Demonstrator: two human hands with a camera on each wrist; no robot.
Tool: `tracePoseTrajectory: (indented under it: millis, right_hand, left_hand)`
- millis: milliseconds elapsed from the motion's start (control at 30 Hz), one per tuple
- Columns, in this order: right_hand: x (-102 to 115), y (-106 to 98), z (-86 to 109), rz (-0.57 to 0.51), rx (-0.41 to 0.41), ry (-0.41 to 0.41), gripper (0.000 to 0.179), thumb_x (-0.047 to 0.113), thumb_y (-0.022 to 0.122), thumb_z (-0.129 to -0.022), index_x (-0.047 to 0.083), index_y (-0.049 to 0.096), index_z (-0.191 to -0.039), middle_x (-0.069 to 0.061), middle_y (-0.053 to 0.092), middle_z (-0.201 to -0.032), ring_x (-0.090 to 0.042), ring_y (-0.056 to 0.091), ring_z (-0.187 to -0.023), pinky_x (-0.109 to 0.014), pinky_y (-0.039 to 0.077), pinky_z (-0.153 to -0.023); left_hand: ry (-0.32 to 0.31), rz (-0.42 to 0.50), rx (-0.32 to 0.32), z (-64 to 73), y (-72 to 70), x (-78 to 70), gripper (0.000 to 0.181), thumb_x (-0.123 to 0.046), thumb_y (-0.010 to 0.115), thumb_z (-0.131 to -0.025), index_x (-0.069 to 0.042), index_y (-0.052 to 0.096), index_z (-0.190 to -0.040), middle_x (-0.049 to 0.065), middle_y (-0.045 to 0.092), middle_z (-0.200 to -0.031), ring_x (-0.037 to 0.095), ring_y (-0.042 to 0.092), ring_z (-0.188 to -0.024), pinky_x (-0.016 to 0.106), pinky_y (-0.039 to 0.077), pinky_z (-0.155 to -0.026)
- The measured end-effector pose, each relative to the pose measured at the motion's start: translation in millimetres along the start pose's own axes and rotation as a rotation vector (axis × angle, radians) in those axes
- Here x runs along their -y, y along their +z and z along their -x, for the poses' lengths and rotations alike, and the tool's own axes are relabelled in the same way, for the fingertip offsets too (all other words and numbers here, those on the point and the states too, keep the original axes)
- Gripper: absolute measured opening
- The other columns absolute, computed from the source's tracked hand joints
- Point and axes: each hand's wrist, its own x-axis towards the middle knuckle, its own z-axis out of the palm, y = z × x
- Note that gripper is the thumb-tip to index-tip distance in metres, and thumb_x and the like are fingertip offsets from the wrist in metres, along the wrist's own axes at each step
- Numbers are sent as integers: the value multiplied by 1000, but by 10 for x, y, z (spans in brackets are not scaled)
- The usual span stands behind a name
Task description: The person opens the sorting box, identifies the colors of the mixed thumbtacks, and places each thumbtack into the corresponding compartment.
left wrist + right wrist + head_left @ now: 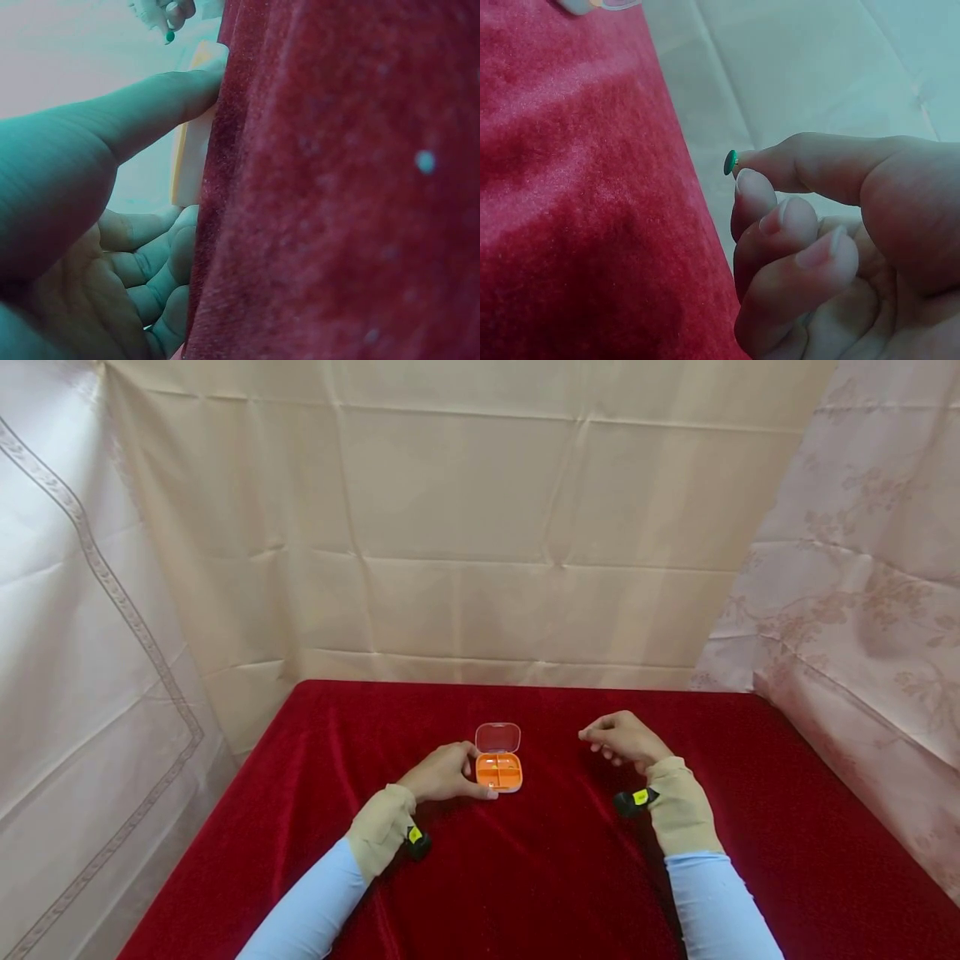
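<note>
An orange pill box (498, 771) with four-way dividers sits on the red cloth, its clear lid (498, 737) raised at the back. My left hand (442, 773) grips the box from its left side, thumb at the front edge and fingers toward the back corner. Small specks show in some compartments. To the right of the box, my right hand (621, 740) is held up, away from it. Thumb and index finger pinch a tiny green thumbtack (730, 163) by its short gold pin, green head outward. The other fingers curl loosely below.
Red velvet cloth (540, 877) covers the table under both hands. Beige sheeting (465, 510) hangs behind the far edge, with patterned curtains at left and right. A black device with a yellow label (636, 802) is strapped at each wrist.
</note>
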Motion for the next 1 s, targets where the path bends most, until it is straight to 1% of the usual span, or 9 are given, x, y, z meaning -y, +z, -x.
tracePoseTrajectory:
  millis: [200,500,767,1000]
  right_hand:
    - [-13,9,-27,13,8,-15,30,19,66,-102,-7,69,-114,-4,61,-76,-9,49,-59,-25,44,-51]
    - [6,42,-36,12,25,-10,28,17,64,-103,-7,69,-115,-1,60,-74,-7,48,-58,-23,42,-49]
    - [36,61,-9,12,36,-27,30,18,65,-102,-8,68,-115,-3,60,-76,-8,48,-58,-23,42,-49]
    - [37,96,-21,11,31,-7,28,19,67,-100,-5,70,-113,-2,60,-74,-8,47,-55,-23,41,-48]
  left_hand:
    - [2,13,-1,5,-7,1,59,-39,92,-77,-8,60,-117,2,56,-85,15,51,-78,31,43,-71]
    - [3,3,-2,6,-9,-21,59,-40,92,-77,-9,61,-117,1,57,-85,14,51,-78,31,44,-72]
    - [0,0,-2,14,-8,-27,59,-40,92,-77,-9,61,-117,1,56,-85,14,50,-78,30,43,-72]
    - [4,-12,-5,15,-3,-20,59,-40,92,-77,-8,61,-117,1,56,-85,14,50,-78,30,43,-72]
